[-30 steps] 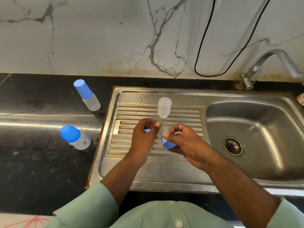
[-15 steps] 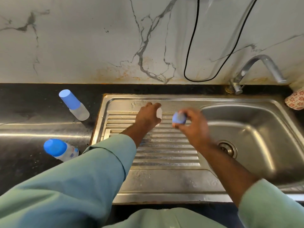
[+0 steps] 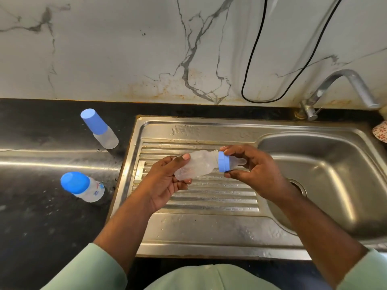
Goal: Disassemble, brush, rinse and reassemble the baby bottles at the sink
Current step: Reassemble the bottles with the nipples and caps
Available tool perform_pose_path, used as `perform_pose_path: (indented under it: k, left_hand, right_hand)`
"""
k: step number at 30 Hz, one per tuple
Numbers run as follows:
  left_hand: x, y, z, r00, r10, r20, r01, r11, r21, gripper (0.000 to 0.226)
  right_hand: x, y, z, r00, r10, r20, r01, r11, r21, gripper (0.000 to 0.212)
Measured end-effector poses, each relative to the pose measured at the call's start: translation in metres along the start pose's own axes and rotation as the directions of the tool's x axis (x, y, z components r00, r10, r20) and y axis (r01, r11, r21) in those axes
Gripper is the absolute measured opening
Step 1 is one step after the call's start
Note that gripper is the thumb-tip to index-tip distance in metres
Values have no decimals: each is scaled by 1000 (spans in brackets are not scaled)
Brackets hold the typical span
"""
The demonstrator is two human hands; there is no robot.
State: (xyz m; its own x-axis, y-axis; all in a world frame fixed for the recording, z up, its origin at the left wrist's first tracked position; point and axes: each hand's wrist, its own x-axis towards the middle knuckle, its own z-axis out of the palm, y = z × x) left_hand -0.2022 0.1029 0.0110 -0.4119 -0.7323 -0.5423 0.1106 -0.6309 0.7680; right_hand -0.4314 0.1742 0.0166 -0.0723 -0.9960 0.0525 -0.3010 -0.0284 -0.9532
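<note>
Left hand [image 3: 165, 181] grasps the clear bottle body [image 3: 194, 166] near its base: thumb on top, fingers curled underneath. Bottle is held roughly horizontal, neck end pointing right and slightly up, in the air above the ribbed drainboard [image 3: 209, 197] of the steel sink [image 3: 240, 237].

Right hand [image 3: 255, 170] pinches the blue collar ring [image 3: 224, 162] at the bottle neck, index finger on the far edge, thumb on the near edge. Clear teat [image 3: 238, 161] sticks out of the ring to the right, in front of the right palm. Ring sits on the neck threads; cannot tell if it is fully seated, some thread shows just left of it.

2 other bottles stand on the black surface [image 3: 41, 216] left of the sink, both capped:
- bottle with the tall blue cap [image 3: 98, 127] near the back wall, just beside the sink's left rim
- bottle with the domed blue cap [image 3: 81, 187] closer to the person, printed markings on its body, too small to read

Both are well apart from the hands.

Basin [image 3: 326, 185] is on the right, drain partly hidden behind the right wrist. Tap [image 3: 339, 88] is at the back right, spout over the basin. Black cable [image 3: 261, 59] loops down the marble wall [image 3: 104, 49] behind. Floral-patterned item [image 3: 380, 130] at the right edge, mostly cut off. Light green sleeves on both arms.
</note>
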Motion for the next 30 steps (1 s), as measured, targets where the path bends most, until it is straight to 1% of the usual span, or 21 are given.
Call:
perform_pose_path:
  k: [2, 4, 6, 8, 10, 12, 14, 15, 16, 17, 19, 20, 21, 22, 23, 24, 26, 27, 28, 29, 30]
  left_hand:
    - [-6, -2, -1, 999, -28, 19, 28, 999, 24, 64]
    - [-10, -4, -3, 996, -65, 65, 62, 997, 46, 62]
    - [-12, -6, -7, 990, -94, 107, 83, 992, 96, 62]
    - [-11, -8, -12, 986, -89, 143, 72, 990, 119, 61]
    - [-12, -11, -16, 979, -44, 201, 29, 997, 77, 68]
    - [-13, -15, -17, 969, 31, 244, -42, 998, 39, 78]
    - [-15, -22, -17, 965, 135, 224, -160, 982, 99, 78]
    - [-16, -25, -17, 959, 199, 204, -237, 953, 188, 74]
    - [-17, -27, -18, 943, 268, 198, -318, 899, 301, 67]
    - [-18, -29, -19, 918, 328, 221, -394, 818, 420, 63]
    - [-17, -32, -21, 858, 400, 321, -507, 568, 649, 65]
    - [-16, -35, -21, 833, 415, 366, -535, 434, 725, 70]
    - [-15, -38, -20, 818, 429, 384, -538, 332, 775, 77]
    - [-15, -38, -18, 807, 452, 382, -531, 270, 803, 81]
    - [-15, -37, -18, 805, 467, 366, -517, 249, 819, 80]
    - [-16, -34, -19, 814, 461, 354, -507, 267, 819, 76]
    - [-17, -27, -22, 865, 356, 354, -477, 362, 801, 69]
    - [-18, -24, -23, 879, 307, 366, -465, 373, 803, 67]
    - [-18, -24, -24, 878, 293, 378, -465, 337, 819, 67]
    - [-20, -25, -22, 865, 324, 384, -470, 252, 846, 67]
    - [-20, -30, -20, 818, 414, 399, -481, 111, 870, 70]
  right_hand:
    - [-1, -7, 1, 998, -41, 39, 43, 997, -68, 52]
    - [-2, -13, 1, 994, -64, 85, 74, 990, -118, 53]
    - [-4, -17, 0, 990, -54, 133, 73, 987, -143, 51]
    - [-6, -21, -1, 988, 2, 156, 21, 989, -147, 49]
    - [-10, -23, 1, 988, 91, 124, -77, 991, -109, 41]
    - [-11, -25, 7, 987, 146, 61, -145, 989, -25, 29]
    - [-13, -26, 14, 982, 186, 32, -188, 980, 71, 28]
    - [-13, -27, 17, 975, 219, 25, -221, 969, 109, 32]
    - [-14, -26, 20, 964, 266, 22, -267, 954, 136, 36]
    - [-15, -26, 23, 948, 318, 26, -318, 935, 155, 38]
    - [-15, -23, 26, 921, 386, 57, -390, 910, 139, 32]
    - [-16, -23, 27, 917, 393, 70, -398, 912, 97, 27]
    - [-16, -22, 29, 924, 374, 83, -376, 926, 16, 25]
    - [-17, -23, 30, 939, 329, 101, -320, 942, -101, 28]
    - [-17, -24, 31, 954, 268, 133, -233, 945, -231, 36]
    - [-17, -26, 32, 965, 198, 173, -129, 930, -343, 46]
    - [-17, -28, 34, 962, 93, 256, 37, 887, -461, 53]
    - [-17, -28, 35, 958, 73, 279, 74, 874, -481, 51]
    - [-18, -27, 36, 956, 64, 285, 86, 870, -485, 47]
    - [-18, -24, 38, 962, 66, 266, 70, 879, -472, 43]
    - [-17, -22, 41, 970, 86, 227, 25, 895, -444, 40]
